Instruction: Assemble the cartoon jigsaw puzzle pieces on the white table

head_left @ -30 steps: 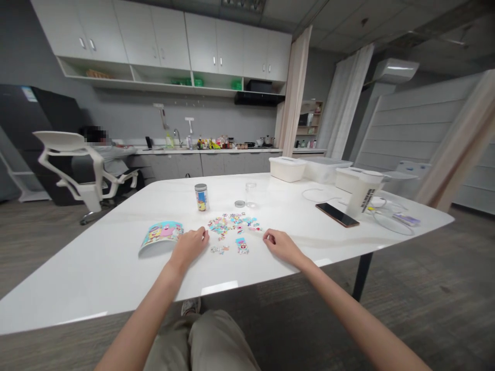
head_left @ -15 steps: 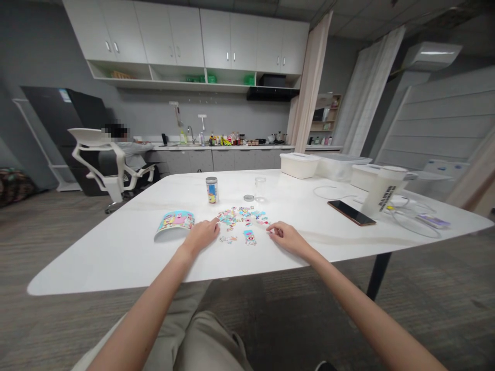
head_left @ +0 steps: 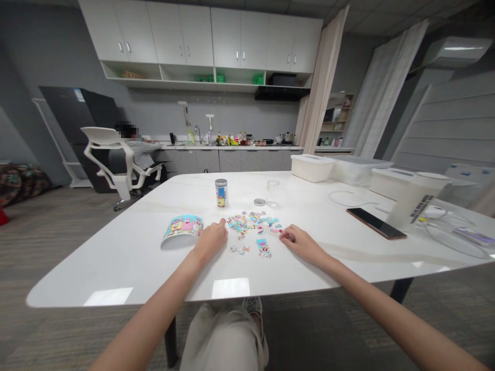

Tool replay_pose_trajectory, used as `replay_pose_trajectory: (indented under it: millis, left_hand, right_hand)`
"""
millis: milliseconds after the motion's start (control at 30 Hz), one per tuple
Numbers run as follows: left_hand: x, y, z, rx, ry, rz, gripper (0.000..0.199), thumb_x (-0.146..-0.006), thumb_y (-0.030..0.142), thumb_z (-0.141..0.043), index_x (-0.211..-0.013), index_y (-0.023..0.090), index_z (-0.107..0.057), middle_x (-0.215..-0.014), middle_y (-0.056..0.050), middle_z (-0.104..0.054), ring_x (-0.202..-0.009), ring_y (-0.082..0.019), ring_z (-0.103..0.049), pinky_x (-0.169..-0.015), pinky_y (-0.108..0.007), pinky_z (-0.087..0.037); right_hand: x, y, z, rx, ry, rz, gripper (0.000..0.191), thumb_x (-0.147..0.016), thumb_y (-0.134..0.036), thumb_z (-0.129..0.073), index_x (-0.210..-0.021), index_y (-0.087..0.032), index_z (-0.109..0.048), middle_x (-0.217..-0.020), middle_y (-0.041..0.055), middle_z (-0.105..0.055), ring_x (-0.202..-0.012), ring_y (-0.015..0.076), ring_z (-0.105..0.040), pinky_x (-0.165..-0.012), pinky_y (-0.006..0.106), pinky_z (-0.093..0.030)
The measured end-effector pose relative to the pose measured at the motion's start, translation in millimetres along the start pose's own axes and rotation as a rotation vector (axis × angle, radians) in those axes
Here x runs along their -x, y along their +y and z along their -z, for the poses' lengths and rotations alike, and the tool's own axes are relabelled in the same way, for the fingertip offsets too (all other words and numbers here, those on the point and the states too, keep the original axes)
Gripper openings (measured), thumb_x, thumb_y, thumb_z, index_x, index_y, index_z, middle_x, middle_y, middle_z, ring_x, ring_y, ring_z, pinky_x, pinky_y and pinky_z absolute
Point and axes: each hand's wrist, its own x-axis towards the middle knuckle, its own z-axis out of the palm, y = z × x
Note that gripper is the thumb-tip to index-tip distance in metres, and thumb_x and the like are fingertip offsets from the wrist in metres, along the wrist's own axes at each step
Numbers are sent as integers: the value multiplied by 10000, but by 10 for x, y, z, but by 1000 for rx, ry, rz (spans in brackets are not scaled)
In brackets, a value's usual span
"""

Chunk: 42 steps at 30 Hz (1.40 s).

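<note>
A loose pile of small colourful jigsaw pieces [head_left: 247,221] lies on the white table [head_left: 154,278] between my hands. At the pile's left edge, my left hand [head_left: 212,241] rests on the table with its fingers curled in; whatever they hold is hidden. My right hand [head_left: 303,243] is by the pile's right side, fingers bent and tips together, any piece in them too small to make out. Closer to me lie a joined block of pieces [head_left: 263,248] and a few grey and orange pieces [head_left: 240,250]. A curved cartoon picture sheet [head_left: 181,229] stands beside my left hand.
Behind the pile stand a cartoon-printed canister [head_left: 221,195], a clear jar [head_left: 273,193] and a round lid [head_left: 259,202]. To the right are a phone [head_left: 376,223], a pale tumbler [head_left: 417,203], cables and storage boxes [head_left: 312,168]. A person [head_left: 141,152] sits beyond the table.
The view has shifted, so the table's things appear slightly to the right and lower. My right hand's fingers are drawn closer together; both hands stay beside the pile.
</note>
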Motion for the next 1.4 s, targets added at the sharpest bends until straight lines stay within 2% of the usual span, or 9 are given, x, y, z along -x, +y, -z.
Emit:
replay_pose_trajectory:
  millis: [100, 200, 267, 400, 533, 667, 833, 967, 1400]
  left_hand:
    - [-282, -7, 58, 18, -14, -41, 326, -967, 217, -329, -1184, 124, -553, -992, -176, -684, -933, -283, -672, -755, -358, -493]
    - [-628, -61, 74, 47, -69, -164, 281, -954, 265, -416, -1091, 146, -631, -1018, -158, -693, -968, -263, -664, -813, -337, -483]
    - [-823, -129, 39, 78, -115, -266, 256, -932, 315, -487, -1065, 181, -661, -1018, -116, -708, -984, -236, -659, -830, -301, -475]
    - [-1006, -274, -116, 134, -159, -348, 258, -925, 314, -484, -1061, 205, -673, -914, -75, -721, -882, -208, -671, -767, -279, -479]
    - [-988, -314, -219, 171, -136, -292, 253, -920, 256, -451, -1041, 190, -664, -853, -70, -712, -833, -204, -670, -751, -279, -473]
    - [-920, -231, -176, 63, -106, -213, 295, -956, 246, -369, -1029, 165, -643, -943, -114, -705, -904, -232, -668, -773, -301, -476]
    - [-780, -74, -97, -11, -126, -199, 313, -956, 218, -338, -1024, 124, -628, -915, -160, -685, -863, -282, -680, -726, -351, -492]
    - [-704, 1, -91, -19, -140, -219, 326, -954, 188, -331, -963, 116, -649, -877, -168, -674, -843, -294, -687, -699, -355, -499]
    - [-635, 12, -120, -15, -127, -177, 295, -952, 124, -322, -1132, 116, -556, -960, -180, -648, -974, -270, -664, -781, -346, -493]
  right_hand:
    - [-230, -35, 20, 48, -41, 38, 135, -815, -156, -525, -812, -175, -659, -825, 45, -594, -716, 152, -557, -701, 281, -443]
    - [-555, -52, 54, 130, -83, 91, 123, -768, -126, -546, -769, -184, -655, -797, 32, -635, -708, 150, -566, -680, 267, -419]
    - [-800, -15, 63, 162, -121, 100, 137, -753, -118, -540, -759, -195, -653, -737, 15, -647, -667, 145, -562, -632, 254, -396]
    - [-1196, 171, -11, 230, -52, 58, 135, -787, -148, -533, -794, -200, -658, -740, 18, -661, -661, 151, -560, -617, 258, -374]
    - [-1266, 330, -148, 250, 31, 84, 148, -857, -178, -498, -865, -188, -646, -866, 47, -654, -758, 164, -569, -706, 272, -408]
    - [-1160, 345, -213, 208, 17, 135, 165, -884, -185, -488, -887, -180, -653, -942, 70, -631, -883, 183, -576, -820, 292, -430]
    - [-1118, 321, -217, 155, -30, 142, 189, -888, -168, -499, -930, -153, -683, -983, 87, -667, -955, 211, -592, -897, 334, -434]
    - [-1120, 325, -219, 122, -79, 183, 212, -880, -155, -507, -944, -176, -708, -1030, 74, -672, -968, 198, -611, -922, 330, -444]
    - [-1088, 390, -212, 72, -111, 182, 246, -856, -214, -520, -995, -208, -723, -1066, 86, -653, -975, 230, -631, -921, 371, -473]
